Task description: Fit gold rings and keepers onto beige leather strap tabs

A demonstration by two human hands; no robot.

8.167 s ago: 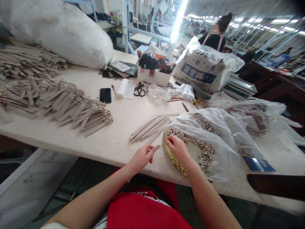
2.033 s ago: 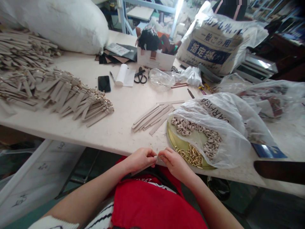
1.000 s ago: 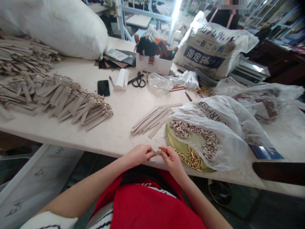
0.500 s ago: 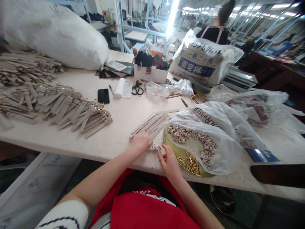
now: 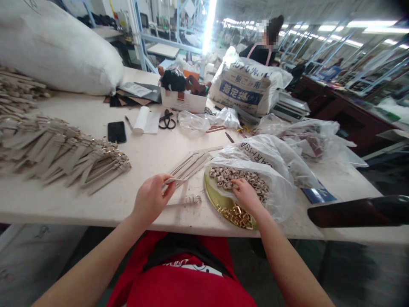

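Left hand (image 5: 153, 194) pinches a beige strap (image 5: 176, 181), best held steady. At its three o'clock, right hand (image 5: 246, 195) touches strap loops (image 5: 225, 175), pinch unclear; single one out.

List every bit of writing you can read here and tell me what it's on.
"一般ごみ用": white printed sack.
"指定袋": blue band on the same sack; the bracketed character after it is unclear.
"CAR_ISA": clear plastic bag; middle letter unclear.
Not readable: the sack's creased top line; small print on the white box; folded lettering on the red apron; the cut-off mark on the big white bag; marks on the blue flat item.
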